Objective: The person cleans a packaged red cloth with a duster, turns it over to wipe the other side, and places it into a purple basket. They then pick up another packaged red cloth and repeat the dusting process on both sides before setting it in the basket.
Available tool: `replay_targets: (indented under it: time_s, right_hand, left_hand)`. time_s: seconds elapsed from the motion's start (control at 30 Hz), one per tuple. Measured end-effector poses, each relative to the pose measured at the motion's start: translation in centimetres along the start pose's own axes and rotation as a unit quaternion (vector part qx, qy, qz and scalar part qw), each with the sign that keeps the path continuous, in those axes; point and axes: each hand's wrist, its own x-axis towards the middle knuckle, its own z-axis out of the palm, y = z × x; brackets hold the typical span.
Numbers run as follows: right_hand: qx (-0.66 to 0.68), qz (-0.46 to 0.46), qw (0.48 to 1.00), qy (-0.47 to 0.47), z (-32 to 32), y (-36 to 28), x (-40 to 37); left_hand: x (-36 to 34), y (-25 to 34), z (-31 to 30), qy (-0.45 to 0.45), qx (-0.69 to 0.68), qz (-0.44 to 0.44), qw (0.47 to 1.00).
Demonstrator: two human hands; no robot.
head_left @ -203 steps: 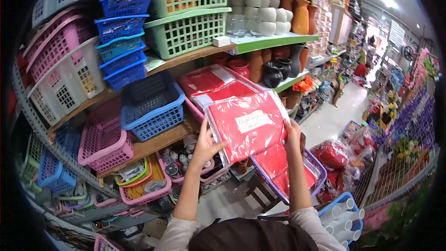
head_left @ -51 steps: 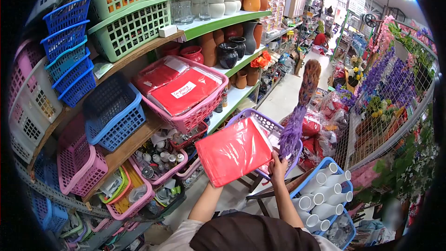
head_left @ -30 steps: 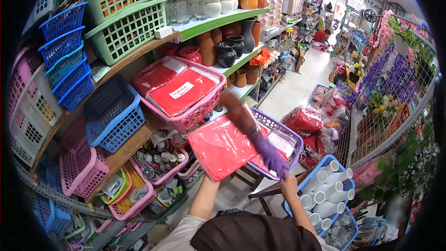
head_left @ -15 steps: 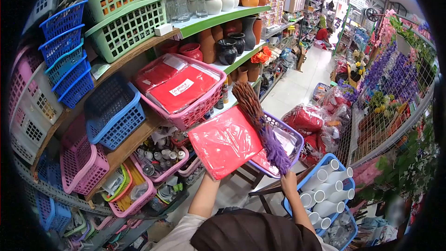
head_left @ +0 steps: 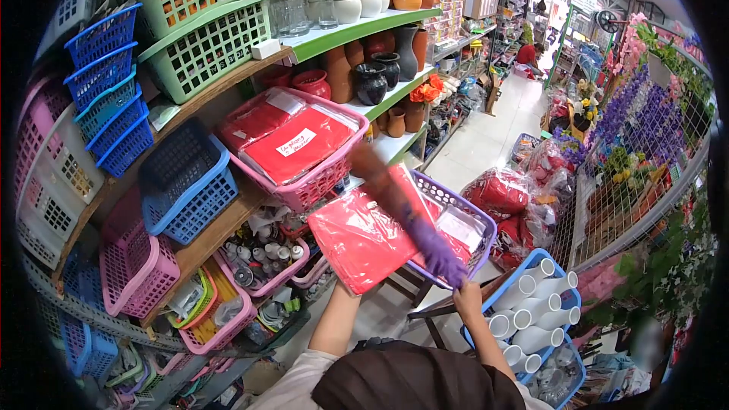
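My right hand [head_left: 468, 298] is closed around the lower end of a feather duster [head_left: 437, 247], purple near my fist and brown toward the far end. Its far end is smeared by motion and crosses over a red plastic-wrapped packet [head_left: 353, 239]. That packet is held flat by my left hand [head_left: 346, 293] at its near edge; the fingers are hidden beneath it. Just beyond and to the right, a purple basket [head_left: 490, 237] contains more red packets and a white-labelled one [head_left: 459, 229].
On the left shelf, a pink basket [head_left: 307, 191] bears red packets beside a blue basket [head_left: 199, 212]. White vases fill a blue crate [head_left: 558, 258] at my right. Bagged red goods [head_left: 497, 191] lie on the floor near a wire rack [head_left: 645, 182] of artificial flowers. Farther down the aisle is a person [head_left: 526, 57].
The feather duster's brown end has swung left across the red packet and blurred. My right hand has shifted slightly; my left hand and the packet stay in place.
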Motion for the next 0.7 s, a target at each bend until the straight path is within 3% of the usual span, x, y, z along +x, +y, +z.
replay_targets:
  time_s: [0.17,0.23,0.33,0.4,0.47,0.5,0.53,0.63,0.7]
  right_hand:
    - [-0.024,-0.124,0.99,-0.062,-0.8,-1.0,-0.3]
    - [-0.066,0.019,0.997,-0.033,0.3,0.4,0.0]
    - [0.044,0.073,0.996,0.033,1.3,1.7,0.9]
    - [0.033,0.063,0.997,0.011,0.7,1.0,0.7]
    - [-0.046,-0.089,0.992,-0.079,-0.4,0.5,0.0]
    - [-0.123,-0.12,0.974,-0.145,-1.2,-0.1,0.1]
    - [-0.123,-0.119,0.974,-0.146,-1.3,-0.3,0.0]
    - [-0.099,-0.074,0.99,-0.075,-0.6,0.0,0.0]
    - [-0.077,0.047,0.996,-0.003,0.8,1.0,0.4]
  left_hand:
    - [-0.8,0.7,-0.1,0.001,0.005,-0.002,1.0]
    - [-0.1,0.2,0.1,0.003,0.006,-0.003,1.0]
    - [-0.1,0.0,0.3,0.006,0.008,-0.004,1.0]
    - [-0.2,0.3,0.2,0.008,0.01,-0.006,1.0]
    - [-0.3,0.5,0.1,0.007,0.011,-0.01,1.0]
    - [-0.4,0.6,0.2,0.008,0.012,-0.012,1.0]
    - [0.3,0.5,0.6,0.009,0.012,-0.013,1.0]
    - [-0.9,-0.1,-0.4,0.012,0.013,-0.014,1.0]
    - [-0.4,-0.2,0.1,0.014,0.013,-0.015,1.0]
